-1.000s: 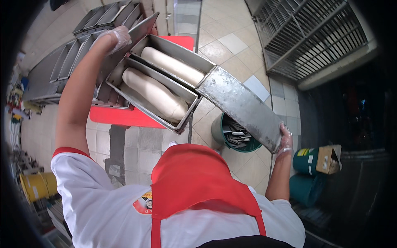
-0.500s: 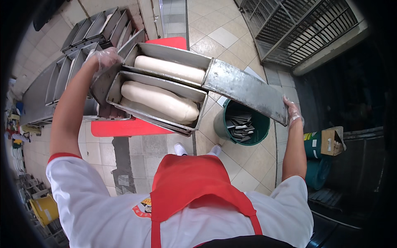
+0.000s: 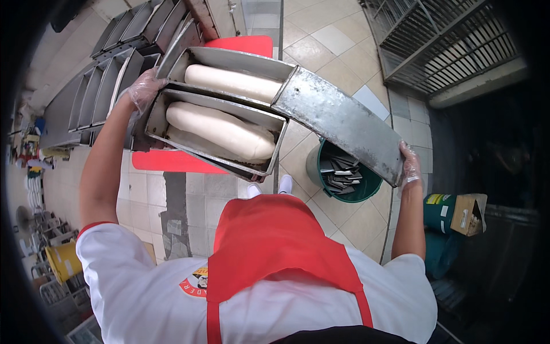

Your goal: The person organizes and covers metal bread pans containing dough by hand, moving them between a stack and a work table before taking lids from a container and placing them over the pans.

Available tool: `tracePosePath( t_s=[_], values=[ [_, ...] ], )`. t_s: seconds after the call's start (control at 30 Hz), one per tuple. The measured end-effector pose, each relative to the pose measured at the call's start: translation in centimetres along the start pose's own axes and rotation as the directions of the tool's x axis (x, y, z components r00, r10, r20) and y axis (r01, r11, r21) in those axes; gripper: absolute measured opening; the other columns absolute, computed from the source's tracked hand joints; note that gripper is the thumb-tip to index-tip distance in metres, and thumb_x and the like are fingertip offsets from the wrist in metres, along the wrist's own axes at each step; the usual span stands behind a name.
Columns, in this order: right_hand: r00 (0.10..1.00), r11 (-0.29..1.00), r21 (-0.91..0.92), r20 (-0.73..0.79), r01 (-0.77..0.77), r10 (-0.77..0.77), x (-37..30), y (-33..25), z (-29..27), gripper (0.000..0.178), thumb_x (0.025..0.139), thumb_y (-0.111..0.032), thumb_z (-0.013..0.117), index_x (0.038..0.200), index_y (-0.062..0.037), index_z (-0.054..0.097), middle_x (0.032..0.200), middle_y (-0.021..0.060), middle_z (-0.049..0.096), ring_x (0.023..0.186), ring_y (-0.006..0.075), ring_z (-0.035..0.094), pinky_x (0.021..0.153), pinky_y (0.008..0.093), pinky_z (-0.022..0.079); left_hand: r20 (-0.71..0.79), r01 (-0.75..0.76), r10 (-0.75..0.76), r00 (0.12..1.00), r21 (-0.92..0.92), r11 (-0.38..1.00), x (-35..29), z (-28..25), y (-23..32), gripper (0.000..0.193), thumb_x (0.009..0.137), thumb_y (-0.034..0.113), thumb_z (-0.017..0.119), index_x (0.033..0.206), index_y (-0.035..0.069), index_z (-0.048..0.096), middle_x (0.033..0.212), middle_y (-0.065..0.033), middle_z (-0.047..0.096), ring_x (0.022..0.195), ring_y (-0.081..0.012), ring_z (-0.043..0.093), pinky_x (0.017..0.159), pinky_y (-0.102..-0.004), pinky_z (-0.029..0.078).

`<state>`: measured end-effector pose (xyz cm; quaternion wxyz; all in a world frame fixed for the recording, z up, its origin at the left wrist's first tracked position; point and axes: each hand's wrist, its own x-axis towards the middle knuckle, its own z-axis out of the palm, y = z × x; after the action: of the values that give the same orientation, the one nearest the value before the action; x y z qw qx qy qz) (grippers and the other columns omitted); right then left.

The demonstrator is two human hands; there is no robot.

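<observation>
Compared with a second ago, the strapped pair of loaf tins (image 3: 220, 123) sits lower and more level in the view, and the long metal lid (image 3: 344, 131) has swung from a steep slant to a flatter line running off the far tin's right end. The green bucket (image 3: 366, 186), half hidden earlier, now shows most of its rim below the lid.

The gloved left hand (image 3: 143, 92) is clamped on the left end of the tins, fingers curled over the rim. The gloved right hand (image 3: 409, 166) pinches the lid's lower right end, held out over the bucket.

Each tin holds one pale, smooth log of dough (image 3: 220, 129), lying lengthwise (the far one partly under the lid's edge). The bucket contains dark flat metal pieces, stacked loosely. Behind the tins, on a red table (image 3: 172, 161), stand more empty tins (image 3: 109, 86) in a row. A cardboard box (image 3: 468, 213) sits open at the right.
</observation>
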<state>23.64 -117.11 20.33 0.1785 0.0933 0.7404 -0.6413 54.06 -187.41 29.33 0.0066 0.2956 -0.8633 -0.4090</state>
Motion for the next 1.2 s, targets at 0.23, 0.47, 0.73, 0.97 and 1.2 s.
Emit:
tracePosePath(
  t_s=[0.23,0.47,0.73,0.97,1.2],
  values=[
    [0.973,0.987,-0.093,0.179,-0.129,0.144,7.6,-6.9,0.9,0.045,0.086,-0.036,0.076,0.116,-0.0040,0.070,0.107,0.0078,0.071,0.090,0.0224,0.066,0.084,0.0364,0.052,-0.094,0.012,0.006,0.996,0.182,0.983,-0.4,0.9,-2.9,0.060,0.097,0.022,0.064,0.144,-0.009,0.043,0.136,-0.0251,0.058,0.126,-0.0281,0.055,0.108,-0.0354,0.041],
    [0.977,0.961,-0.275,0.209,0.012,0.048,12.8,-11.2,2.4,0.044,0.085,-0.039,0.077,0.114,-0.0068,0.072,0.109,0.0031,0.070,0.100,0.0188,0.062,0.095,0.0323,0.044,-0.210,0.135,-0.116,0.971,0.076,0.988,-2.5,2.6,-0.1,0.065,0.103,0.036,0.053,0.151,-0.004,0.037,0.147,-0.0227,0.049,0.137,-0.0295,0.046,0.114,-0.0370,0.035],
    [0.987,0.987,-0.136,0.149,0.086,-0.066,11.7,-8.9,0.4,0.042,0.089,-0.035,0.075,0.116,-0.0041,0.070,0.112,0.0043,0.069,0.101,0.0181,0.064,0.092,0.0318,0.047,-0.480,0.219,0.022,0.877,0.440,0.871,-3.0,5.4,-0.5,0.056,0.103,0.040,0.045,0.141,-0.001,0.048,0.133,-0.0307,0.057,0.125,-0.0472,0.052,0.107,-0.0491,0.040],
    [0.973,0.981,-0.078,0.163,0.177,-0.162,3.3,-5.0,-6.0,0.040,0.092,-0.032,0.073,0.114,0.0005,0.067,0.110,0.0081,0.068,0.098,0.0196,0.064,0.092,0.0330,0.047,-0.429,0.193,-0.021,0.903,0.360,0.913,-2.9,4.6,-0.7,0.053,0.101,0.039,0.047,0.133,-0.003,0.054,0.128,-0.0300,0.060,0.121,-0.0468,0.055,0.103,-0.0483,0.042],
    [1.000,0.991,-0.131,0.018,0.008,-0.005,-3.8,-1.4,-2.4,0.065,0.085,-0.039,0.079,0.128,0.0055,0.058,0.114,0.0119,0.067,0.106,0.0232,0.062,0.097,0.0353,0.047,-0.387,0.212,-0.075,0.919,0.325,0.922,-5.5,1.9,-1.1,0.055,0.100,0.038,0.050,0.133,-0.005,0.055,0.132,-0.0314,0.057,0.128,-0.0441,0.051,0.109,-0.0421,0.039]
  ],
)
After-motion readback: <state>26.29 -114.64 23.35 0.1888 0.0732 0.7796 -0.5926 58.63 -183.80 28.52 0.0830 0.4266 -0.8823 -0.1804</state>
